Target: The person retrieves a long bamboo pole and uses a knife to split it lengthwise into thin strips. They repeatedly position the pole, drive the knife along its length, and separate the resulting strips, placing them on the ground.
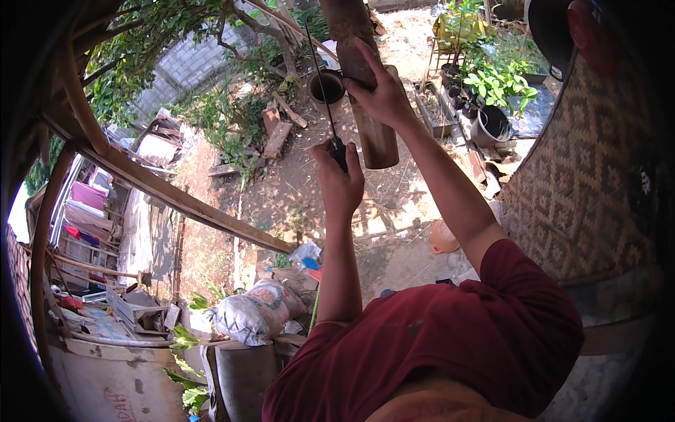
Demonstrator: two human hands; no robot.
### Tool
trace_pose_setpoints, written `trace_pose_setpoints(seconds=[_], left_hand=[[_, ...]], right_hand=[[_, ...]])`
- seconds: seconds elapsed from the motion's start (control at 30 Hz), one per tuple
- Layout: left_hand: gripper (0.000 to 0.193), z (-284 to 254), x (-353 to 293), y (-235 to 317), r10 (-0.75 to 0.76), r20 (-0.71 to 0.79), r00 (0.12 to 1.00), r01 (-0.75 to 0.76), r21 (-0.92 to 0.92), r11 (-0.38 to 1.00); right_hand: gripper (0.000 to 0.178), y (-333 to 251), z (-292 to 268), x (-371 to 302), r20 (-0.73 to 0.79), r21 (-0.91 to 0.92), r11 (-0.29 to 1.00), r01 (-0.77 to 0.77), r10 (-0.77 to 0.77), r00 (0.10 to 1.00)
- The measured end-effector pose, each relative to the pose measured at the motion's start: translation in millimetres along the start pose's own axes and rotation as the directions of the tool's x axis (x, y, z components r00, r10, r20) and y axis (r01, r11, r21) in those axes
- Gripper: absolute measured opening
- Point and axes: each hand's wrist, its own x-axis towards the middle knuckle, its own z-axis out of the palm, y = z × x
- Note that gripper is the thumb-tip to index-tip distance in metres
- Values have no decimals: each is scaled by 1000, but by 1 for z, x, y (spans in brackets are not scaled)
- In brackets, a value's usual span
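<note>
Left hand (pixel 339 176): closed around the dark handle (pixel 339 155) of a long thin blade (pixel 322 77), which points up and away from the person
Right hand (pixel 385 95): up against a thick brown post (pixel 378 144), index finger and thumb spread; from where I stand I cannot tell whether the other fingers wrap it
Blade's place: left of the post, passing before a round brown pot (pixel 335 109)
Lower left: a stuffed pale sack (pixel 246 318)
Right side: a patterned woven wall (pixel 576 176)
</note>
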Motion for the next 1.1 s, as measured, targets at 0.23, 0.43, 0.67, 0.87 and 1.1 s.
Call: trace_pose_setpoints(seconds=[0.23, 0.43, 0.67, 0.87, 1.1], left_hand=[[31, 5, -1, -3, 26, -11, 1000, -26, 11, 1000], [35, 8, 0, -1, 18, -4, 1000, -18, -3, 1000], [35, 4, -1, -1, 34, -40, 999, -34, 3, 999], [36, 0, 1, 1, -16, -8, 1000, 16, 52, 999], [37, -1, 0, 0, 49, -16, 999, -49, 28, 998]], right_hand=[[75, 0, -5, -1, 15, -3, 999, -36, 36, 999], [76, 10, -17, -15, -15, 69, 998, -14, 15, 1000], [84, -20, -51, -43, 68, 252, 967, 41, -60, 996], [86, -52, -84, -50, 115, 47, 978, 201, -205, 972], [83, -89, -110, -33, 65, -68, 877, 475, -472, 879]])
